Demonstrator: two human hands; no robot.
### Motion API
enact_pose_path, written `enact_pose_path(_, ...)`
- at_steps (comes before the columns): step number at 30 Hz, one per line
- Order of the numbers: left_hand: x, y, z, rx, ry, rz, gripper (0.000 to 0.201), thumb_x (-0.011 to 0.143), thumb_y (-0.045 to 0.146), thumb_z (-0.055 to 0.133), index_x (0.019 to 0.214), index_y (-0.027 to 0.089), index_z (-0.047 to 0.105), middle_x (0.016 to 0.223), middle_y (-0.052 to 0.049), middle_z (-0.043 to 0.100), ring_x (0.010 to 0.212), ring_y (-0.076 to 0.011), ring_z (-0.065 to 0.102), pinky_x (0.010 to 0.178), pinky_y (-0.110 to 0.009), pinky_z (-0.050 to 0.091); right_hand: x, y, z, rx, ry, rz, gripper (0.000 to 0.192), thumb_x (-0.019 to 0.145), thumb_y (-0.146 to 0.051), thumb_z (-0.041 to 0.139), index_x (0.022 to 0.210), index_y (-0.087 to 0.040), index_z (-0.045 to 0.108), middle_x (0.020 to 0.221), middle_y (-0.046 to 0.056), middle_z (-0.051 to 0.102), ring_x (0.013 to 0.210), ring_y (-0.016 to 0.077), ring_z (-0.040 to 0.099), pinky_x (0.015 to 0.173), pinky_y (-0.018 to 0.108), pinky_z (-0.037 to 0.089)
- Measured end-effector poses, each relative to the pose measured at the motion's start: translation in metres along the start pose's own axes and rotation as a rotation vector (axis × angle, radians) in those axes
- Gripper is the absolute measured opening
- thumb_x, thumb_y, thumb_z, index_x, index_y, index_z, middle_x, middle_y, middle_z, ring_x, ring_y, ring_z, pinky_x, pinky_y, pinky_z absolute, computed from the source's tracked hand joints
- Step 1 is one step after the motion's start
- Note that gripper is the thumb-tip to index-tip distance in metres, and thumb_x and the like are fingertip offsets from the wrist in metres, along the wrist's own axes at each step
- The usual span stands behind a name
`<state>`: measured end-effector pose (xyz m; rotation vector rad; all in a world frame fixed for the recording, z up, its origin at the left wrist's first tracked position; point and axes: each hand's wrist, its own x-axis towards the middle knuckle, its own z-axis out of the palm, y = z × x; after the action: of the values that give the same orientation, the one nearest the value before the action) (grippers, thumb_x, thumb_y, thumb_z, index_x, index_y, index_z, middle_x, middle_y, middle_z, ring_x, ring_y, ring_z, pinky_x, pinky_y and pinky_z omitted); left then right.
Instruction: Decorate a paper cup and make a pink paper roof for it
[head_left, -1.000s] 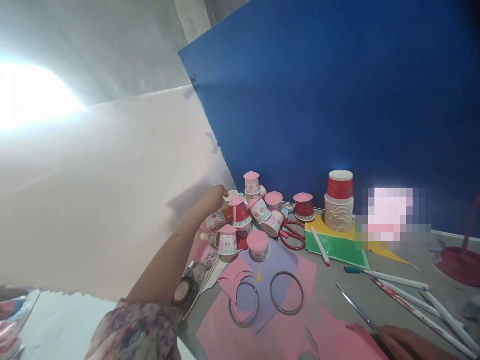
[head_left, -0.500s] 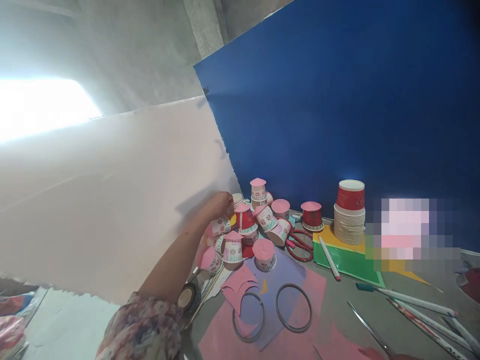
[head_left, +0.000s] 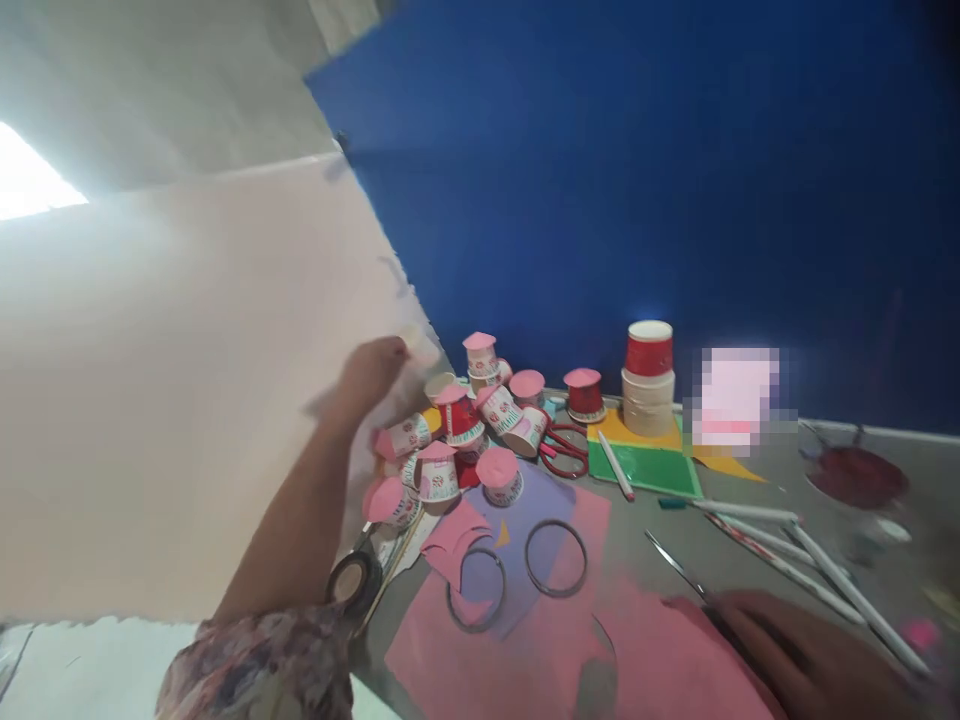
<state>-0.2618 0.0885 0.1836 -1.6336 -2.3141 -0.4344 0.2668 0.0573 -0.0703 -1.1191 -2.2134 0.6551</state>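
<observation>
My left hand (head_left: 373, 372) is raised at the far left of the cups, its fingers closed on a pale paper cup (head_left: 421, 352) smeared by motion. Below it crowd several small paper cups with pink paper tops, among them a red cup (head_left: 457, 412) and a white cup (head_left: 437, 472). At the lower right, my right hand (head_left: 795, 650) is closed around the scissors (head_left: 677, 565), whose blades point away to the left; their handles are hidden. Beside that hand lies cut pink paper (head_left: 667, 660).
Two grey rings (head_left: 556, 523) rest on purple paper (head_left: 517, 500). Black tape (head_left: 350, 580) sits at the left. Behind are red-handled scissors (head_left: 564, 470), a tall cup stack (head_left: 649, 400), green paper (head_left: 645, 468) and several pens (head_left: 750, 510). A blue board (head_left: 600, 200) and white board (head_left: 187, 400) enclose the table.
My left hand has lifted away from the white cup stack, bringing a pale cup with it. The view has shifted, so more of my right hand shows.
</observation>
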Motion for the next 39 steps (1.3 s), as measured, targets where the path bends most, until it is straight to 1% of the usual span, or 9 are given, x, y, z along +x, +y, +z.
enact_pose_path(3,-0.029,0.023,-0.018,-0.141,0.25,-0.009,0.022,0.095,0.027,0.057,0.105,0.013,0.069,0.098,-0.006,0.075,0.087,-0.0177,0.067,0.086,-0.03,0.051,0.006,-0.023,-0.011,-0.025,0.038,0.005,0.03,0.101,-0.04,0.054,0.09,-0.027,0.08,0.088,0.003,0.085,0.078,0.0231,0.081,0.071,0.031,0.064)
enact_pose_path(5,-0.061,0.041,-0.017,-0.563,0.412,-0.067,0.022,0.083,0.031,0.073,0.098,0.015,0.071,0.074,0.001,0.069,0.067,-0.0143,0.063,0.07,-0.025,0.051,0.009,-0.03,-0.015,-0.041,0.019,-0.003,0.032,0.104,-0.038,0.051,0.093,-0.025,0.078,0.09,0.005,0.084,0.079,0.0222,0.079,0.07,0.032,0.061)
enact_pose_path(7,-0.101,0.06,-0.002,-0.86,0.142,-0.163,0.019,0.075,0.028,0.079,0.088,0.018,0.071,0.063,0.004,0.067,0.057,-0.0131,0.06,0.059,-0.023,0.048,0.01,-0.032,-0.017,-0.066,0.011,-0.017,0.033,0.106,-0.036,0.048,0.095,-0.023,0.076,0.089,0.005,0.083,0.078,0.0208,0.078,0.071,0.031,0.058)
enact_pose_path(10,-0.163,0.08,0.036,-1.144,-0.463,-0.257,0.024,0.073,0.035,0.084,0.083,0.018,0.07,0.065,0.001,0.068,0.061,-0.0153,0.062,0.059,-0.025,0.05,0.011,-0.032,-0.023,-0.096,-0.039,0.012,0.034,0.107,-0.035,0.046,0.097,-0.022,0.075,0.09,0.005,0.082,0.082,0.0195,0.076,0.075,0.03,0.054)
enact_pose_path(15,-0.225,0.09,0.08,-1.263,-0.821,-0.536,0.046,0.073,0.06,0.086,0.084,0.018,0.07,0.062,0.003,0.06,0.051,-0.009,0.047,0.048,-0.02,0.037,0.009,-0.033,-0.026,-0.176,-0.185,0.023,0.027,0.098,-0.048,0.065,0.099,-0.023,0.076,0.087,0.003,0.077,0.076,0.0206,0.071,0.066,0.032,0.045)
enact_pose_path(21,-0.233,0.104,0.075,-1.412,-0.778,-0.705,0.052,0.06,0.058,0.094,0.079,0.017,0.069,0.065,0.002,0.062,0.054,-0.0104,0.051,0.052,-0.022,0.043,0.006,-0.042,-0.013,-0.282,-0.27,0.009,0.031,0.104,-0.041,0.055,0.092,-0.022,0.077,0.089,0.006,0.074,0.088,0.022,0.069,0.07,0.031,0.041)
enact_pose_path(28,-0.247,0.132,0.086,-1.541,-0.77,-0.717,0.048,0.057,0.051,0.096,0.074,0.016,0.068,0.065,0.001,0.062,0.056,-0.0107,0.053,0.055,-0.022,0.043,0.013,-0.043,-0.02,-0.427,-0.15,0.164,0.035,0.107,-0.042,0.05,0.109,-0.02,0.077,0.111,0.012,0.075,0.107,0.0282,0.065,0.074,0.034,0.043)
enact_pose_path(35,-0.241,0.096,0.068,-1.46,-0.525,-0.747,0.052,0.056,0.054,0.096,0.081,0.018,0.068,0.069,0.003,0.068,0.058,-0.0124,0.059,0.057,-0.024,0.046,0.01,-0.045,-0.019,-0.417,-0.114,0.164,0.031,0.103,-0.045,0.057,0.104,-0.022,0.077,0.106,0.008,0.077,0.104,0.0251,0.068,0.074,0.032,0.041)
enact_pose_path(39,-0.247,0.096,0.064,-1.416,-0.769,-0.7,0.05,0.062,0.059,0.092,0.08,0.018,0.069,0.064,-0.001,0.069,0.051,-0.0147,0.057,0.051,-0.027,0.043,0.009,-0.048,-0.007,-0.394,-0.158,0.147,0.024,0.098,-0.038,0.061,0.084,-0.023,0.074,0.088,0.004,0.076,0.089,0.0215,0.068,0.063,0.03,0.033)
